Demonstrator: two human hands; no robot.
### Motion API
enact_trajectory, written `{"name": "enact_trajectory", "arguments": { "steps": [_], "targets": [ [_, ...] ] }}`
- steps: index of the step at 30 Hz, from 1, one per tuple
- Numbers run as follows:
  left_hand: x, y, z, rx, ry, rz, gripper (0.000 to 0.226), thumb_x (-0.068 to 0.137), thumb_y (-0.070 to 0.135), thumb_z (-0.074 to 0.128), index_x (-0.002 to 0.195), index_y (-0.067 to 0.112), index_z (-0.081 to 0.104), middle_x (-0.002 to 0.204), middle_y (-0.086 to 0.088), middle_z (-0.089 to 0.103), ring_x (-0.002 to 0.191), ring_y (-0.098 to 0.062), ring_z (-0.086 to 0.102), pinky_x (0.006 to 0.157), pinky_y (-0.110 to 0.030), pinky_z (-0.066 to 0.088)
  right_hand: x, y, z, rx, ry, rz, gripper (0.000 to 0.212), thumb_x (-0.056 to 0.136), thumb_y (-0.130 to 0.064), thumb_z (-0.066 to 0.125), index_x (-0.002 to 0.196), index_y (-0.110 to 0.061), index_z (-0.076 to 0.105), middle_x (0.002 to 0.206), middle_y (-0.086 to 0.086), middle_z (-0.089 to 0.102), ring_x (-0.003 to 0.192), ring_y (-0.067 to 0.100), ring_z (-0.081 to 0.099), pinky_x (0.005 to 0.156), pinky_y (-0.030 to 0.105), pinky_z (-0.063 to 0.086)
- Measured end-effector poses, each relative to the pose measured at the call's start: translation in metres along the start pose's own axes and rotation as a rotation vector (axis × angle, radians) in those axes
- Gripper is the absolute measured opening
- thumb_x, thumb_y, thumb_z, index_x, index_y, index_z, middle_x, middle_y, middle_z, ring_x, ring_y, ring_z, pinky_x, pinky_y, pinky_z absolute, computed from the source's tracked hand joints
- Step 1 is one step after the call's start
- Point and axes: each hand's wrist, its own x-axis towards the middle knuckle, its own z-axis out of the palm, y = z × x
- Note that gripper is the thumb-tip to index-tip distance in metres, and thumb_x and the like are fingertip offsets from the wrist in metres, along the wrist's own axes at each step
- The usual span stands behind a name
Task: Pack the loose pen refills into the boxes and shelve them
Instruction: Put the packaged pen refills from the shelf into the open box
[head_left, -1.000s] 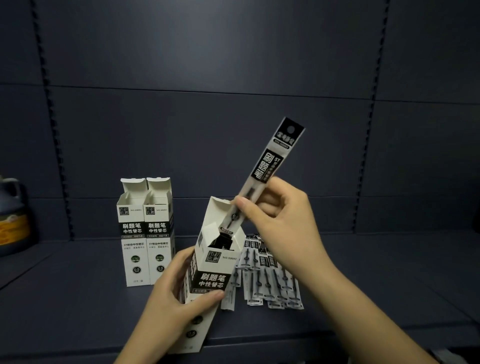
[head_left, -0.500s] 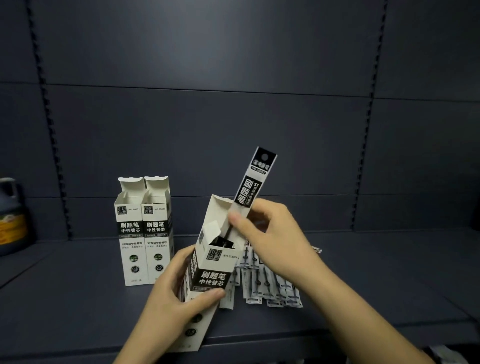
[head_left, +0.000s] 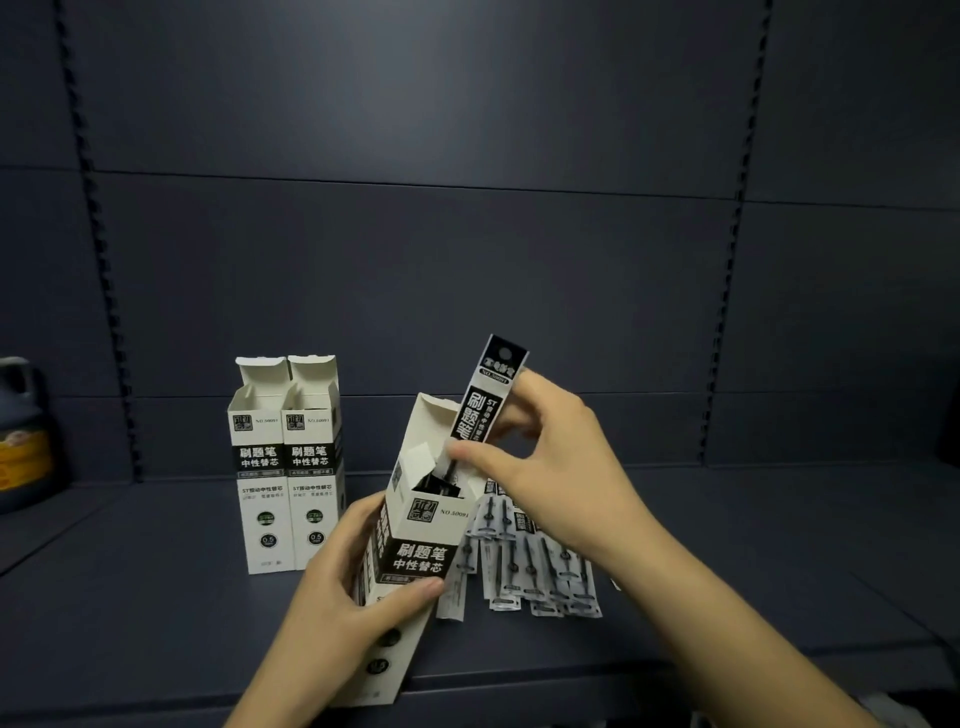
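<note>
My left hand (head_left: 337, 597) grips a white and black refill box (head_left: 415, 535), tilted, its top flap open, above the shelf's front edge. My right hand (head_left: 550, 467) pinches a packaged pen refill (head_left: 485, 400) whose lower end is inside the box mouth, beside other dark refills there. Several loose packaged refills (head_left: 535, 566) lie in a pile on the shelf just right of the box, partly hidden by my right hand. Two more boxes (head_left: 288, 462) stand upright side by side at the back left, flaps open.
The dark blue shelf board (head_left: 156, 597) runs the full width, with a slotted back panel (head_left: 467, 260) behind. A dark jug with an orange label (head_left: 21, 441) stands at the far left edge.
My right hand has pushed the refill downward into the held box; less of it sticks out than a second ago. The left hand and box stay put.
</note>
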Motion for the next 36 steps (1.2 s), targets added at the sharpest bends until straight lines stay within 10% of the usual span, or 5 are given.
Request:
{"name": "enact_trajectory", "arguments": {
  "steps": [10, 23, 36],
  "targets": [
    [-0.002, -0.002, -0.002, -0.036, 0.018, -0.003, 0.062, 0.058, 0.037, 0.084, 0.114, 0.047, 0.061, 0.117, 0.009, 0.072, 0.107, -0.007, 0.069, 0.087, -0.014, 0.052, -0.006, 0.000, 0.009, -0.087, -0.070, -0.062, 0.014, 0.097, -0.030, 0.054, 0.110, -0.031, 0.057, 0.093, -0.015, 0.074, 0.097, 0.008, 0.066, 0.098, 0.046, 0.046],
    [-0.001, -0.001, 0.001, -0.047, 0.039, -0.003, 0.061, 0.066, 0.022, 0.091, 0.118, 0.034, 0.062, 0.116, 0.009, 0.073, 0.107, -0.006, 0.069, 0.085, -0.012, 0.052, 0.001, -0.006, 0.008, -0.222, -0.364, 0.052, 0.037, 0.099, -0.026, 0.043, 0.075, 0.001, 0.050, 0.090, 0.009, 0.054, 0.083, 0.024, 0.051, 0.085, 0.038, 0.038],
    [-0.002, 0.000, 0.000, -0.036, 0.019, 0.015, 0.062, 0.056, 0.038, 0.084, 0.113, 0.049, 0.061, 0.117, 0.009, 0.072, 0.106, -0.006, 0.069, 0.085, -0.013, 0.052, -0.001, -0.003, 0.011, -0.187, -0.262, -0.033, 0.013, 0.093, -0.022, 0.060, 0.086, -0.033, 0.060, 0.078, -0.020, 0.064, 0.087, -0.001, 0.062, 0.092, 0.028, 0.042]
  ]
}}
